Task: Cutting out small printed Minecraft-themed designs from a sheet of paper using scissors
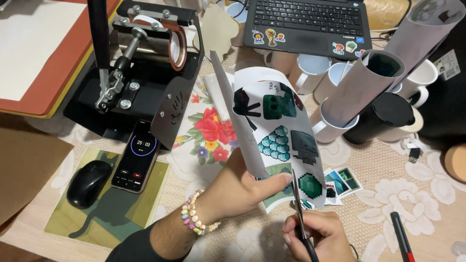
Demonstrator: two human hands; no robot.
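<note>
My left hand (238,187), with a bead bracelet on the wrist, pinches the lower edge of a curled white printed sheet (279,131) covered in pixel-style pictures. My right hand (318,235) grips black scissors (298,204), whose blades point up and bite into the sheet's bottom edge beside my left thumb. The sheet rises and bends away toward the mugs. Small cut photo prints (342,182) lie on the tablecloth just right of the sheet.
A black mug heat press (145,63) stands at the upper left, a phone (136,155) showing a timer and a black mouse (88,183) on a green mat below it. White mugs (310,73), a black mug (383,116), rolled sheets, a laptop (308,22) and a red-black pen (402,237) surround.
</note>
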